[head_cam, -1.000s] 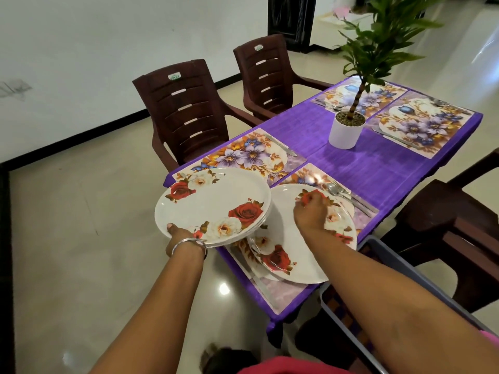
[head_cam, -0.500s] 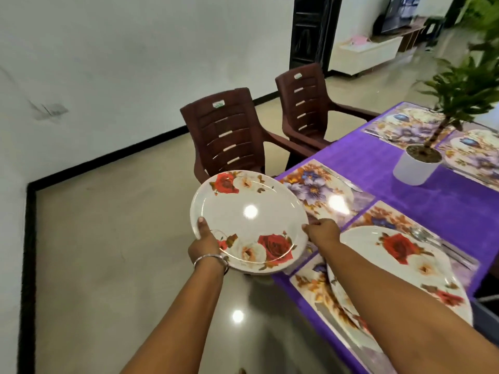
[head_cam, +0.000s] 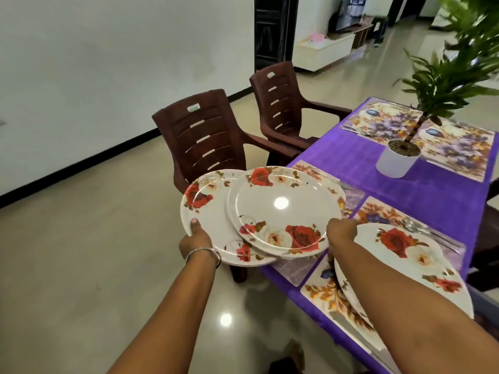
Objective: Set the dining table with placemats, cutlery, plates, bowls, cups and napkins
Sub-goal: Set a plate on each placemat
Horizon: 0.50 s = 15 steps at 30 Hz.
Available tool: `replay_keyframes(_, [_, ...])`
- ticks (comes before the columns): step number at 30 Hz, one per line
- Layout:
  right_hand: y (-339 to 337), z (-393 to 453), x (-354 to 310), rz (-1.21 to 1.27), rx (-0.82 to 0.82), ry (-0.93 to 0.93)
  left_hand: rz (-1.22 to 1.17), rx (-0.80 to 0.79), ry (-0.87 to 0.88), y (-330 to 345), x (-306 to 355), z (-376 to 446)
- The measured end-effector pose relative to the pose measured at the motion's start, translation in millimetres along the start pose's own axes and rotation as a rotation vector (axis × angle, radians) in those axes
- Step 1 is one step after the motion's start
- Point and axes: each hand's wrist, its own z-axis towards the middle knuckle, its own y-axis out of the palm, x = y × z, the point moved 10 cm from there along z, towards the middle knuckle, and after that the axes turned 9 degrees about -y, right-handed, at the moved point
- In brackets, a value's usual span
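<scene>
My left hand (head_cam: pixel 195 240) grips the near rim of a white rose-patterned plate (head_cam: pixel 208 211) held off the table's left edge. My right hand (head_cam: pixel 341 230) holds the rim of a second rose plate (head_cam: pixel 280 209), which is slid to the right off the first and hangs over the left-hand floral placemat (head_cam: pixel 351 198). A third rose plate (head_cam: pixel 413 260) lies on the nearest placemat (head_cam: pixel 324 292), partly behind my right forearm. Cutlery (head_cam: pixel 432 233) lies beside that plate. Two more floral placemats (head_cam: pixel 383 122) lie at the far end.
The table has a purple cloth (head_cam: pixel 432 195). A white pot with a green plant (head_cam: pixel 397 160) stands mid-table. Two brown plastic chairs (head_cam: pixel 208 141) stand along the left side, one right behind the held plates. A dark chair (head_cam: pixel 486 238) is at the right edge.
The stack in my hands has split: my right hand slid the top plate rightward over the placemat while my left hand keeps the lower one. The view shifted left and forward.
</scene>
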Motion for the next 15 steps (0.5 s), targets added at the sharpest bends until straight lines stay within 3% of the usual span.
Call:
replay_keyframes(6, [-34,20,9,0.037,0.172,0.139,-0.166,0.079,-0.098,-2,11,7])
replay_keyframes(11, [-33,34,28,0.065,0.053,0.184,-0.253,0.152,-0.174,-5,19,25])
replay_keyframes(15, [-32,39,29,0.003,0.160,0.192,-0.405,0.111,-0.222,4,22,35])
